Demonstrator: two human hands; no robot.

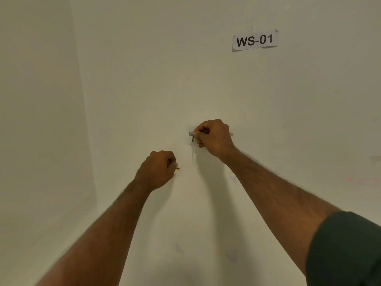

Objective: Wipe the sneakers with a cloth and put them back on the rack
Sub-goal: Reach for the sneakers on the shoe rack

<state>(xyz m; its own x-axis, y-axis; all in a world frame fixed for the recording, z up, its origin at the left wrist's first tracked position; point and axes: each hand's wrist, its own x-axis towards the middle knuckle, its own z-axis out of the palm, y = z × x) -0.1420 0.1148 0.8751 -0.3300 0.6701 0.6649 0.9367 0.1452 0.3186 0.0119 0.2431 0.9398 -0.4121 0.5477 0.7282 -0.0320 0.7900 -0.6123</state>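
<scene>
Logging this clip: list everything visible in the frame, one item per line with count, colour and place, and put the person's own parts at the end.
wall: one, off-white, fills the view; a corner runs down the left side
paper label: one, white with black "WS-01", taped to the wall upper right
metal hook fitting: one, silver, on the wall at centre, partly hidden; something thin hangs below it
small object: one, yellowish tip only, sticks out of the left hand; cannot tell what it is
No sneakers, cloth or rack are in view.
left hand: one, curled, holds the small object
right hand: one, pinches at the metal hook fitting
sleeve: one, dark green, lower right
</scene>
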